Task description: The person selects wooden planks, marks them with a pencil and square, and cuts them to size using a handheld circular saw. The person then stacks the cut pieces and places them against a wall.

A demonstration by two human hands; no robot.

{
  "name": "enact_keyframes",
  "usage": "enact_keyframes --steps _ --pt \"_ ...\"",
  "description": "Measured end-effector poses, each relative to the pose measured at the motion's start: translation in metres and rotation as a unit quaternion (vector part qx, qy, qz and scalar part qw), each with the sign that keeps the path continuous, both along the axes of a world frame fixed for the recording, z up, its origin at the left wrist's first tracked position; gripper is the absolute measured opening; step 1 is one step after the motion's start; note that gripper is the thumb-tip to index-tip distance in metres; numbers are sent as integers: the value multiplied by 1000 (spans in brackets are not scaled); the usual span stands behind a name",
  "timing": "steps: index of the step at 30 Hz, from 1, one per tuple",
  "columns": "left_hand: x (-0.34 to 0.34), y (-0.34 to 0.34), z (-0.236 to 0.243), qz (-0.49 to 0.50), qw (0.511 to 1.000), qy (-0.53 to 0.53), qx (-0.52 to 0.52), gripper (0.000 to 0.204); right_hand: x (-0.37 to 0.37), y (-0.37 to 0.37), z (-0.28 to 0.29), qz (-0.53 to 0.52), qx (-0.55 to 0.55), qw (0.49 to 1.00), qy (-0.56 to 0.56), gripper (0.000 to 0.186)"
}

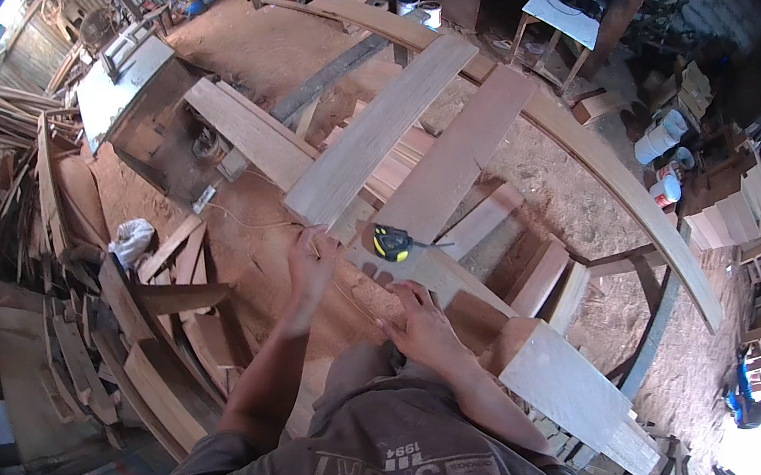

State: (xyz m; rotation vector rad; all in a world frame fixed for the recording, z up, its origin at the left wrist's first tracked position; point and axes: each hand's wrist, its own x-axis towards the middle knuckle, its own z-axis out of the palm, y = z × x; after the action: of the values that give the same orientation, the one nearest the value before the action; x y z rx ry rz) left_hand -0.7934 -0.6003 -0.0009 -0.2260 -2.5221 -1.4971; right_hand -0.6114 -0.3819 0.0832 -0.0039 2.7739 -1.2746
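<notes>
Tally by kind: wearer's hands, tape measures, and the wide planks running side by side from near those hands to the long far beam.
Hands: 2 (left hand, right hand)
Tape measures: 1 (yellow-and-black tape)
Wide planks: 2 (pale plank, reddish plank)
Total: 5

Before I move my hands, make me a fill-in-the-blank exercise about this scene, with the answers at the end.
1. The greyish-tan wooden plank lies to the ____ of the reddish-brown wooden plank.
2. Of those two planks, the bare left hand is nearer the ____ one.
3. The black-and-yellow tape measure lies to the ____ of the left hand.
4. The crumpled plastic bag on the picture's left side is ____ in colour.

Missing words: left; greyish-tan; right; white.
</notes>
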Motion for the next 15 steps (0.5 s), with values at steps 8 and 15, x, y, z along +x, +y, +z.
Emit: enact_keyframes --steps 8,15 --pt "-120 11 13 -68 991 55 -99 29 -96 -8 -33 -131 72 986 69 84" --pt "-257 51 -18 -173 948 2 -265 60 -133 -14 -56 -148 192 970 20 80"
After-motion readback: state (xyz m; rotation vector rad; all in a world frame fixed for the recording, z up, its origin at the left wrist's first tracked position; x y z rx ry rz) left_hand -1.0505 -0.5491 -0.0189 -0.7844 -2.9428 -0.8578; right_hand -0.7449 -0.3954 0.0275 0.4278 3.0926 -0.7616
